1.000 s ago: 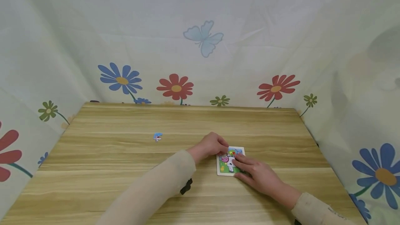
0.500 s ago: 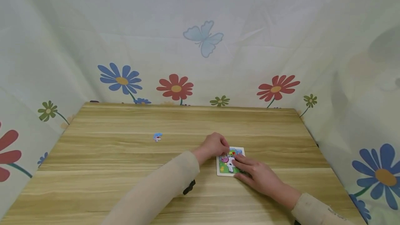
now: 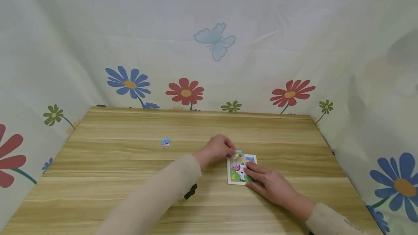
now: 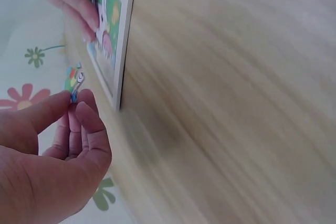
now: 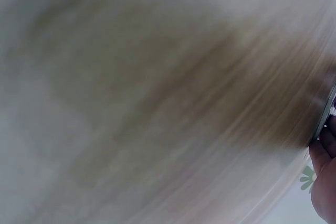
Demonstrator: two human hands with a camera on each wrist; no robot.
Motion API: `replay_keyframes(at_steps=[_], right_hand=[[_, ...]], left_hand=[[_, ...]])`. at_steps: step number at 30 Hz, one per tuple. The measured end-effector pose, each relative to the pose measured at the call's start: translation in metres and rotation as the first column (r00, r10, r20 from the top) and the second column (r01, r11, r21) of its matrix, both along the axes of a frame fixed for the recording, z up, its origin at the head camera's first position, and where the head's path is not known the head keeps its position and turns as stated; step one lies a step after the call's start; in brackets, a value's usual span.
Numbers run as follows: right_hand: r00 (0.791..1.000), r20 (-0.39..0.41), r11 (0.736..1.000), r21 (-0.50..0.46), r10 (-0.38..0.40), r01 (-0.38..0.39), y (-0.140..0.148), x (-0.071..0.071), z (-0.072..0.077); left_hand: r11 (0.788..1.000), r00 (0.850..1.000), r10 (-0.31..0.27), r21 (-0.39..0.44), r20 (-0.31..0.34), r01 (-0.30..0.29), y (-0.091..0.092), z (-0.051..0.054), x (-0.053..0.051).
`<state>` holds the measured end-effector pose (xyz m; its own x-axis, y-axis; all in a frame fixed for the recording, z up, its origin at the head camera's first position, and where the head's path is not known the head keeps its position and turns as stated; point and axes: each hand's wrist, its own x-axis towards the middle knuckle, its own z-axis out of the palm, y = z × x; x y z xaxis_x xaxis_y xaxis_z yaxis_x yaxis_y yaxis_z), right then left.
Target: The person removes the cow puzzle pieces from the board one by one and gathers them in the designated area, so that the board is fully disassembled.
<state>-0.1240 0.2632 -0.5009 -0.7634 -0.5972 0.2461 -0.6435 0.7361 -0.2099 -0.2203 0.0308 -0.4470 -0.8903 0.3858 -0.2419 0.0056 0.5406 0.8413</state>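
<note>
My left hand [image 3: 215, 149], right of centre in the head view, pinches a small puzzle piece [image 4: 73, 81] between the fingertips, which cover part of its printed face. The puzzle board [image 3: 229, 177] lies just below and to the right, its upper-left corner partly behind my fingers. The piece seems to be held just off the board's top edge, though the angle makes that hard to judge.

My right hand [image 3: 273, 183] rests on the board with its fingers extended, hiding the right side of the cow picture [image 3: 241, 171]. In the right wrist view, this hand is cut off at the right edge and most of the frame is blur.

Left of centre in the head view, a loose piece [image 3: 166, 143] lies on the table [image 3: 81, 177], its print too small to read. Both sleeves [image 3: 156, 195] run out of the bottom of the frame.
</note>
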Motion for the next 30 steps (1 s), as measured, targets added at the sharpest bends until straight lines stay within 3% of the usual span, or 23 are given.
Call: replay_keyframes(at_steps=[8, 12, 19, 30], right_hand=[[1.000, -0.012, 1.000, 0.002, 0.002, -0.002, 0.000, 0.000, 0.000], [1.000, -0.019, 1.000, 0.005, 0.001, -0.001, 0.000, 0.000, 0.000], [0.999, -0.033, 1.000, 0.010, 0.006, -0.006, -0.002, -0.001, -0.002], [0.999, -0.032, 1.000, -0.003, 0.006, -0.006, -0.002, 0.000, 0.000]], left_hand=[[1.000, 0.999, -0.014, 0.006, 0.032, 0.014, -0.028, 0.011, -0.008], [0.999, 0.999, -0.033, -0.013, 0.010, 0.033, -0.044, 0.015, -0.012], [0.998, 1.000, -0.013, -0.054, -0.017, 0.013, -0.074, 0.019, -0.018], [0.994, 1.000, 0.013, -0.105, 0.013, -0.012, -0.113, 0.012, -0.032]])
